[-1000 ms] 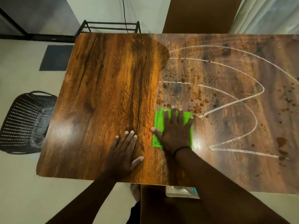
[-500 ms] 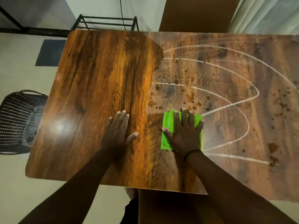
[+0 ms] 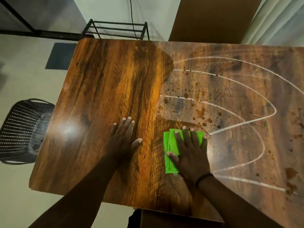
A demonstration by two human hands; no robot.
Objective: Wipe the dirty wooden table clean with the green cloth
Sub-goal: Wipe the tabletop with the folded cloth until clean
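the right hand (image 3: 189,153) lies flat with spread fingers on the green cloth (image 3: 171,155) and presses it on the wooden table (image 3: 115,83); it does not clench it, only pushes down. compared with one second ago, the cloth has gone a little to the right and now sits at the border between the clean shiny part and the dusty part with brown spots (image 3: 199,111) and white lines (image 3: 243,124). the left hand (image 3: 122,137) is also flat and open on the clean wood, holding nothing; it has moved forward too. so the clean zone grows slowly, but i think most of the right half is not yet wiped.
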